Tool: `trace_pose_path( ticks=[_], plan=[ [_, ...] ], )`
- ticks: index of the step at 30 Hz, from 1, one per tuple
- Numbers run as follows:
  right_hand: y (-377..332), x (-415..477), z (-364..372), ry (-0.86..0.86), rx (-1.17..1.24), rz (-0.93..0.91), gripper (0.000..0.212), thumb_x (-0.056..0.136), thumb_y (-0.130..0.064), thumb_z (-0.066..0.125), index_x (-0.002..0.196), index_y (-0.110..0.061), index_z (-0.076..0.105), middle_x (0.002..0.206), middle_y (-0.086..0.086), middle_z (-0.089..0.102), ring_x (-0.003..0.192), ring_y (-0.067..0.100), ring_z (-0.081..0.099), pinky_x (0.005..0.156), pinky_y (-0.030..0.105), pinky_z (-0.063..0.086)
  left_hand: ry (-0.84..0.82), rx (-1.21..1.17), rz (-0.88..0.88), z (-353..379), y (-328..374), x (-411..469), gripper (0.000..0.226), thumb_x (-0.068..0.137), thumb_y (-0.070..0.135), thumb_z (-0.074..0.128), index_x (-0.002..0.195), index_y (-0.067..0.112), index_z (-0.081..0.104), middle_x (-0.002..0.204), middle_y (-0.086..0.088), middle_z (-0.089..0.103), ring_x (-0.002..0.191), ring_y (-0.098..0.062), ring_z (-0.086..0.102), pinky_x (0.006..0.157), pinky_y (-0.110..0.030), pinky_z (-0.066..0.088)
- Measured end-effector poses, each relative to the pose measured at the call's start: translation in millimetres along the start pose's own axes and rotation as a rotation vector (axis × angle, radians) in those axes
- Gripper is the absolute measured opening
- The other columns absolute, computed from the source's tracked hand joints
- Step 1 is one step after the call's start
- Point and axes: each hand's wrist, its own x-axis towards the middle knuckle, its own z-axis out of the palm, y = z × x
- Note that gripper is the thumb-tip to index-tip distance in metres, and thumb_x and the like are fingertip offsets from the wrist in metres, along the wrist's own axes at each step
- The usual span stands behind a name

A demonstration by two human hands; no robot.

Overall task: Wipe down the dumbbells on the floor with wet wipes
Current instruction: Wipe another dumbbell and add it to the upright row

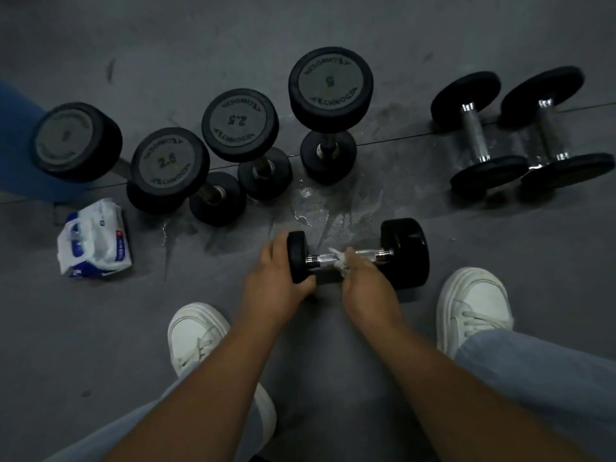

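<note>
Your left hand (276, 278) is gripping the left head of the dumbbell (405, 251), which is lying on the floor (333, 345) before you. Your right hand (366, 285) is clutching a wet wipe (340, 260) against its chrome handle. The wipe pack (95, 238) is lying well to the left.

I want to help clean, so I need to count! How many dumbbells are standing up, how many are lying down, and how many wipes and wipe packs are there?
Standing dumbbells: 4
Lying dumbbells: 3
Wipe pack: 1
Wipe: 1
Total: 9
</note>
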Motion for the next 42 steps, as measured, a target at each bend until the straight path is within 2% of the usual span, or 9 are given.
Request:
trace_pose_path(
  ticks=[6, 12, 15, 18, 21, 25, 29, 36, 42],
  plan=[
    [-6, 24, -19, 0.084, -0.110, 0.051, 0.053, 0.093, -0.019, 0.042, 0.142, -0.036, 0.033, 0.123, 0.004, 0.058, 0.101, 0.031, 0.062, 0.078, 0.038, 0.047, -0.017, 0.111, -0.021, 13, 7, 2, 0.123, 0.068, 0.044, 0.083, 0.155, 0.020, -0.001, 0.159, -0.013, 0.005, 0.139, -0.037, 0.030, 0.109, -0.044, 0.038],
    [-24, 18, -2, -0.107, -0.246, -0.027, 0.037, 0.095, -0.010, 0.035, 0.131, -0.016, 0.040, 0.147, 0.013, 0.038, 0.104, 0.035, 0.063, 0.078, 0.040, 0.048, -0.074, 0.028, -0.015, 7, 11, 14, 0.118, 0.069, 0.021, 0.080, 0.155, 0.020, -0.001, 0.158, -0.010, -0.002, 0.118, -0.038, 0.054, 0.091, -0.035, 0.046],
    [-19, 28, -13, 0.015, -0.064, 0.039, 0.019, 0.099, -0.017, 0.034, 0.110, -0.015, 0.050, 0.124, 0.013, 0.056, 0.101, 0.036, 0.062, 0.078, 0.040, 0.047, -0.078, 0.018, -0.003, 6, 8, 12, 0.119, 0.069, 0.019, 0.081, 0.154, 0.021, -0.002, 0.154, -0.008, 0.005, 0.113, -0.037, 0.057, 0.089, -0.036, 0.047],
    [-22, 28, -15, 0.017, -0.117, 0.163, 0.028, 0.098, -0.015, 0.036, 0.122, -0.011, 0.049, 0.124, 0.016, 0.057, 0.103, 0.034, 0.062, 0.078, 0.038, 0.047, -0.052, 0.011, -0.008, 9, 9, 9, 0.115, 0.069, 0.019, 0.079, 0.153, 0.025, 0.000, 0.148, -0.009, 0.014, 0.104, -0.036, 0.060, 0.085, -0.039, 0.051],
    [-36, 18, 3, -0.156, -0.133, -0.071, 0.026, 0.094, -0.016, 0.037, 0.116, -0.015, 0.050, 0.132, 0.014, 0.051, 0.108, 0.033, 0.060, 0.080, 0.037, 0.047, -0.058, 0.024, -0.004, 10, 7, 9, 0.117, 0.070, 0.025, 0.081, 0.152, 0.027, -0.003, 0.147, -0.008, 0.014, 0.105, -0.034, 0.059, 0.084, -0.039, 0.051],
    [-14, 28, -6, 0.081, -0.112, 0.071, 0.025, 0.099, -0.024, 0.041, 0.111, -0.015, 0.061, 0.124, 0.011, 0.052, 0.108, 0.033, 0.056, 0.082, 0.038, 0.048, -0.073, 0.021, -0.024, 10, 6, 10, 0.119, 0.069, 0.021, 0.081, 0.152, 0.028, -0.004, 0.148, -0.008, 0.012, 0.107, -0.036, 0.058, 0.090, -0.044, 0.052],
    [-10, 29, 3, 0.220, -0.318, -0.171, 0.011, 0.087, -0.019, 0.061, 0.091, -0.012, 0.069, 0.124, 0.012, 0.057, 0.113, 0.032, 0.053, 0.085, 0.042, 0.047, -0.084, 0.056, -0.027, 8, 7, 12, 0.122, 0.066, 0.024, 0.084, 0.152, 0.028, -0.004, 0.149, -0.009, 0.013, 0.108, -0.035, 0.059, 0.091, -0.043, 0.052],
    [-6, 46, -1, -0.005, -0.554, -0.318, 0.037, 0.081, -0.022, 0.054, 0.118, -0.021, 0.051, 0.116, 0.002, 0.057, 0.114, 0.023, 0.052, 0.103, 0.041, 0.029, -0.048, 0.032, -0.102, 3, 11, 21, 0.106, 0.071, 0.036, 0.077, 0.152, 0.041, 0.008, 0.134, -0.012, 0.045, 0.112, -0.036, 0.058, 0.090, -0.037, 0.047],
    [-21, 75, -30, -0.351, -0.650, -0.312, 0.028, 0.087, -0.020, 0.053, 0.114, -0.027, 0.054, 0.119, 0.003, 0.061, 0.113, 0.025, 0.056, 0.093, 0.040, 0.036, -0.170, 0.062, -0.176, -10, 16, 35, 0.090, 0.065, 0.041, 0.076, 0.142, 0.033, 0.031, 0.124, -0.010, 0.061, 0.109, -0.033, 0.058, 0.085, -0.034, 0.050]
  ],
)
